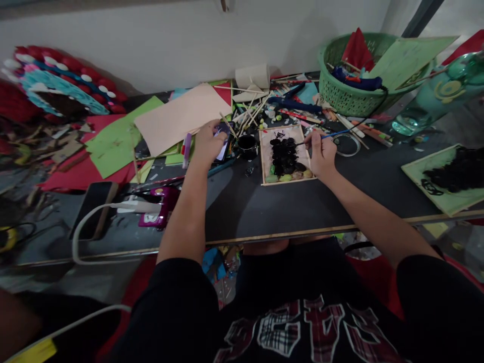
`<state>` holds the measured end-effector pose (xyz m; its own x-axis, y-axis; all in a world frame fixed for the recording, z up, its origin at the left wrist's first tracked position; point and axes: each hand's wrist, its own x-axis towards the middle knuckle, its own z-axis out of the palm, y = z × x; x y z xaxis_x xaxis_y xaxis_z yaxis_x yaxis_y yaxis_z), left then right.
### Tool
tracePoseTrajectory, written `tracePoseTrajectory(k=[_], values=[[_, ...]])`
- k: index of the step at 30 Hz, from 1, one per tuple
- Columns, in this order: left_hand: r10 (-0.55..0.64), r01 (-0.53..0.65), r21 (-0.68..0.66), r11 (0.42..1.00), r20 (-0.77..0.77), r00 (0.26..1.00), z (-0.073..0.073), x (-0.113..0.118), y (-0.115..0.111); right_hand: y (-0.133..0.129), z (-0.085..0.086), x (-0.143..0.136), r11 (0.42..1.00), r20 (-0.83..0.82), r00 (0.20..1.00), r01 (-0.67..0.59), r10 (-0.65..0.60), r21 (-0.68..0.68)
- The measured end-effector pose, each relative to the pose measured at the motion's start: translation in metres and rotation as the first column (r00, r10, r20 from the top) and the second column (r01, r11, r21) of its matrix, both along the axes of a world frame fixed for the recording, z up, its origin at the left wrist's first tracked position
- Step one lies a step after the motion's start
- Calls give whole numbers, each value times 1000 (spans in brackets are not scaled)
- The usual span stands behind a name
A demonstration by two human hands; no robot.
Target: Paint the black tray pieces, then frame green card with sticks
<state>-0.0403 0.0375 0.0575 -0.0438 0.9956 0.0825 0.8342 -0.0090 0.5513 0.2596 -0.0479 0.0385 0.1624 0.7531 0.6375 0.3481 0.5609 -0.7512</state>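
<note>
My right hand [321, 154] is closed around a thin paintbrush [335, 134] with a blue handle. The brush tip points left onto a small framed panel [268, 171] that lies on the table. Glossy black paint [284, 156] covers bumpy pieces in the panel's middle, and greenish and tan stones [286, 177] line its near edge. Just left of the panel is a small black pot [247, 145] with a stick leaning in it. My left hand [209, 144] is over a phone [224, 143] with a lit screen; its fingers look apart but are partly hidden.
A green basket [340, 96] and a plastic bottle [414, 108] stand at the back right. Another black-painted panel [440, 194] lies at the right. Coloured paper [183, 116], sticks and scraps cover the back. At the left are a purple adapter [166, 205] with a cable and a dark phone [94, 209].
</note>
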Motion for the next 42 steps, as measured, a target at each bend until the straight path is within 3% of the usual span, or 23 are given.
tracePoseTrajectory(k=[2,5,10,15,22,26,30,35,42], values=[[-134,130,46,990,106,985,-3,0,-8,0,1,-2,1000,-26,1000,15,-15,7],[-281,277,84,957,39,959,-10,6,-19,0,0,-3,999,-20,999,43,-43,-13],[-177,194,147,970,-122,977,-18,23,-29,0,1,-3,998,-6,998,66,-66,-2],[-109,135,307,942,-99,989,-23,38,-37,1,1,-2,998,-21,998,58,-57,19],[-233,171,504,847,63,970,-28,59,-53,1,-5,0,991,-113,990,97,-86,93],[-348,250,577,778,65,935,-31,62,-59,-9,0,-3,977,-157,980,144,-119,159],[-369,279,612,740,22,929,-33,63,-61,-17,1,-5,942,58,994,69,-93,329],[-326,291,598,746,-53,944,-34,65,-60,-22,1,-8,940,500,865,-198,35,276],[-336,318,587,745,-83,938,-38,63,-58,-23,6,-14,961,588,805,-217,78,169]])
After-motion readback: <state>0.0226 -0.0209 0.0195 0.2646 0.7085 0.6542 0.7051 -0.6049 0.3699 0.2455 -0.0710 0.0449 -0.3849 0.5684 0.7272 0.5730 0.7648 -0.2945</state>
